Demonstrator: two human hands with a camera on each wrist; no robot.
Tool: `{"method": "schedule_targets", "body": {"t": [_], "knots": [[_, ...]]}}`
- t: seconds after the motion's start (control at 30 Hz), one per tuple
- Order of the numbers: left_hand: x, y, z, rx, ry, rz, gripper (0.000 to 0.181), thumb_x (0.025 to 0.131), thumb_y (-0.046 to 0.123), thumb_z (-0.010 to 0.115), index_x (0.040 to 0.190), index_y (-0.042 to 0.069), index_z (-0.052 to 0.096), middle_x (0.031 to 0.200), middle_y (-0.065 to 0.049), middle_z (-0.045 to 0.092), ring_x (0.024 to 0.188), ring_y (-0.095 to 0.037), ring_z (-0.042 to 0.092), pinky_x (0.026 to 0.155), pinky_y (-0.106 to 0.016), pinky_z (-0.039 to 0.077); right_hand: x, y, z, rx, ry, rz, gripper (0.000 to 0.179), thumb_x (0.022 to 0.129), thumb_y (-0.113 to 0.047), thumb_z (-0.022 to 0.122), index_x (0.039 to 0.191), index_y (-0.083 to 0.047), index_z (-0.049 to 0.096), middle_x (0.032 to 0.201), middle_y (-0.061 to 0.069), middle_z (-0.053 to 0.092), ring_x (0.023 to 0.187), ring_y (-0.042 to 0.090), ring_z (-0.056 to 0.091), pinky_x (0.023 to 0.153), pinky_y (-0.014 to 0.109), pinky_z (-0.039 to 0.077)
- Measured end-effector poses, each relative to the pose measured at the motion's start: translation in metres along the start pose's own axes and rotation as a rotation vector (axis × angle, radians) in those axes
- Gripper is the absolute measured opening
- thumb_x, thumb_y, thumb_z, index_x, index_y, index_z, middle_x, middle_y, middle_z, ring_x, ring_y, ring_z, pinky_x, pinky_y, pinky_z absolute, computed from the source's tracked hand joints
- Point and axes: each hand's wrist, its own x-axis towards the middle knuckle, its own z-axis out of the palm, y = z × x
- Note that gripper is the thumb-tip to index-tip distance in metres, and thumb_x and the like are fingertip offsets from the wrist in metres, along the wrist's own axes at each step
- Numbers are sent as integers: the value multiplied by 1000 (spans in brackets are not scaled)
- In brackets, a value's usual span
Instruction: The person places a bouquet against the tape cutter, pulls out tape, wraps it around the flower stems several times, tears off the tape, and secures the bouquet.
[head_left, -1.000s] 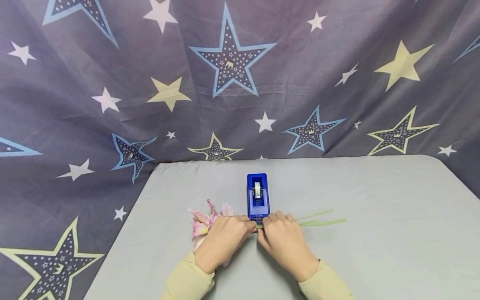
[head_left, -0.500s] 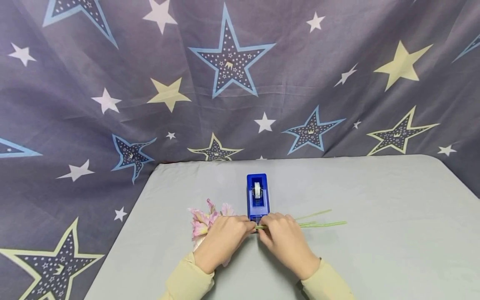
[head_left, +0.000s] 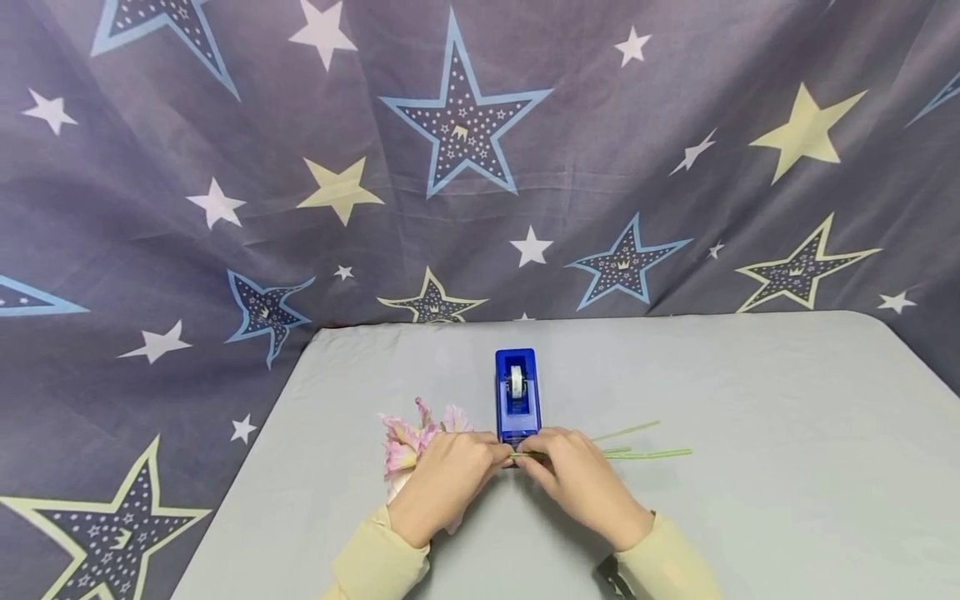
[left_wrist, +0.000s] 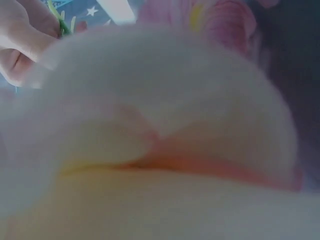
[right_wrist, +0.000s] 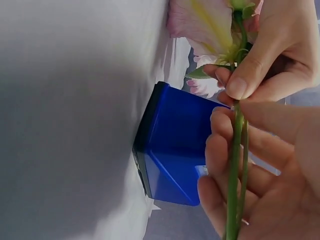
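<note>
My left hand (head_left: 453, 475) pinches a small bunch of artificial flowers by the green stems (right_wrist: 233, 175), just below the pink and pale yellow blossoms (head_left: 403, 442). Right beside its thumb, my right hand (head_left: 579, 482) pinches the same stems between thumb and forefinger, its other fingers curled behind them. The loose stem ends stick out past the right hand. Directly beyond both hands stands a blue tape dispenser (head_left: 517, 425), its front end partly covered by the fingers. In the left wrist view a blurred pale petal (left_wrist: 150, 75) hides most of the hand's work.
A white roll of tape (head_left: 516, 382) sits in the dispenser. The pale grey cloth (head_left: 750, 400) covers the table, and a dark curtain (head_left: 570, 142) printed with stars hangs behind its far edge.
My right hand has shifted slightly to the right and its wrist has swung outward, with the stem ends dipping a little. The left hand and dispenser stay nearly in place.
</note>
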Motion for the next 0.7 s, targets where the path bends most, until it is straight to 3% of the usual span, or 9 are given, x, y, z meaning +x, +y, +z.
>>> {"method": "schedule_targets", "body": {"t": [0.27,0.7], "knots": [[1,0,0,-63,-19,-28,18,94,29,66,78,21,68,76,10,67,65,-7,63,57,-26,52,0,3,-2,-19,15,-52,7,91,-18,71,90,-15,77,88,-4,72,82,12,69,73,32,56],[1,2,-1,-153,-64,-73,15,95,26,65,83,19,70,78,9,67,66,-6,62,59,-24,51,-2,1,-3,-46,37,-65,8,89,-19,73,91,-13,78,91,-1,75,82,15,71,72,34,57]]}}
